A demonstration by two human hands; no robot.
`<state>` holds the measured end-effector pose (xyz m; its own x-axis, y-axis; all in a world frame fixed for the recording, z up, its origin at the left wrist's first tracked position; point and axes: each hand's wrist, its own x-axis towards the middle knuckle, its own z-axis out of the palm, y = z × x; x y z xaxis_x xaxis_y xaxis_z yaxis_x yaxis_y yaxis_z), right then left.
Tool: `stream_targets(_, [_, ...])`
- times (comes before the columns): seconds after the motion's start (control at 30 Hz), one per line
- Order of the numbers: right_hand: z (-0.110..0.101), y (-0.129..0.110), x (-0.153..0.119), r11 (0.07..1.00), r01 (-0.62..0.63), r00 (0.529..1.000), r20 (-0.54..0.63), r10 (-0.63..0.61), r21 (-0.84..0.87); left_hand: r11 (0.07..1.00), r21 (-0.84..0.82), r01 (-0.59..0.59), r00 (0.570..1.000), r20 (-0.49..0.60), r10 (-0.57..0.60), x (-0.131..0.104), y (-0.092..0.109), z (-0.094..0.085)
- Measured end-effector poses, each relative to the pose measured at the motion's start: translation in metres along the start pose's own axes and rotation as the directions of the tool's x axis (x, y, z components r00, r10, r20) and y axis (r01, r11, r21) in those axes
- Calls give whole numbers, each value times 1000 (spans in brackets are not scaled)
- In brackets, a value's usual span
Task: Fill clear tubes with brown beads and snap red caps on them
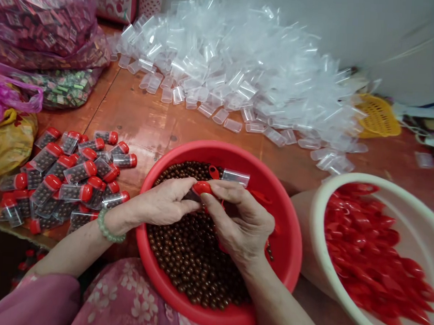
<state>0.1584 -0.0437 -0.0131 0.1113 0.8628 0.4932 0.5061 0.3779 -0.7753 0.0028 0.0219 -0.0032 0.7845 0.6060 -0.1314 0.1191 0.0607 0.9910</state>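
Note:
Over the red basin (292, 263), my left hand (167, 198) is closed around a small clear tube (192, 196) that looks dark with beads inside. My right hand (241, 222) pinches the red cap (202, 187) at the tube's end. Much of the tube is hidden by my fingers. Brown round beads (193, 268) fill the left and near part of the basin. Just beyond my right fingers lies an empty clear tube (236, 177) inside the basin, with a red loop-shaped piece (213, 172) beside it.
Capped tubes of beads (78, 174) are heaped on the table (136, 110) at left. Many empty clear tubes (236, 71) cover the back. A white bucket (317, 221) of red caps (368, 257) stands at right. Filled bags (45, 27) and a yellow basket (381, 118) sit around.

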Motion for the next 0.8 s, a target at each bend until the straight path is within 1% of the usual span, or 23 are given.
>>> stream_targets(0.1, [-4,4,1,987,126,989,94,-116,-104,976,-216,26,1000,17,-23,0,-1,-1])
stream_targets(0.17, [-4,6,2,952,221,968,168,-187,-213,932,-351,87,996,20,-85,0,-1,-1])
stream_targets(0.27, [-1,5,3,868,321,938,253,-237,-379,826,-537,172,983,42,-177,0,1,-2])
stream_targets(0.33, [2,4,3,808,357,930,257,-263,-468,749,-633,198,978,76,-194,0,2,-1])
stream_targets(0.43, [5,2,2,760,361,932,231,-279,-541,688,-692,218,975,122,-187,0,3,-1])
stream_targets(0.53, [5,-1,1,756,362,932,211,-294,-545,669,-709,222,975,150,-165,-1,1,0])
stream_targets(0.63, [5,-4,2,743,401,915,209,-344,-535,666,-716,208,977,178,-114,-2,-2,0])
stream_targets(0.73, [3,-5,3,742,429,903,250,-348,-515,662,-731,168,985,147,-88,-2,-3,2])
stream_targets(0.8, [3,-4,2,757,414,908,292,-301,-507,646,-739,192,981,126,-147,-1,0,3])
